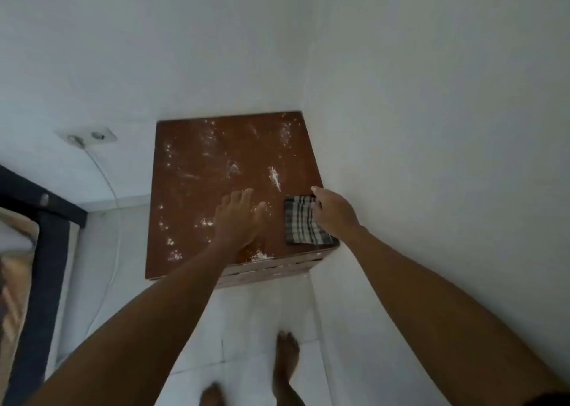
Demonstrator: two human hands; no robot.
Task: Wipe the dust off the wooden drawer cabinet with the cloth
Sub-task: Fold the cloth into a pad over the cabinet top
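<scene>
The wooden drawer cabinet stands in the corner, its brown top speckled with white dust patches. A dark checked cloth lies folded near the top's front right corner. My right hand rests on the cloth's right side, fingers curled over its far edge. My left hand is flat on the top just left of the cloth, fingers spread, holding nothing. A small heap of white dust sits at the front edge under my left wrist.
White walls close in behind and to the right of the cabinet. A wall socket with a white cable is at the left. A dark bed frame fills the left edge. My bare feet stand on white tiles.
</scene>
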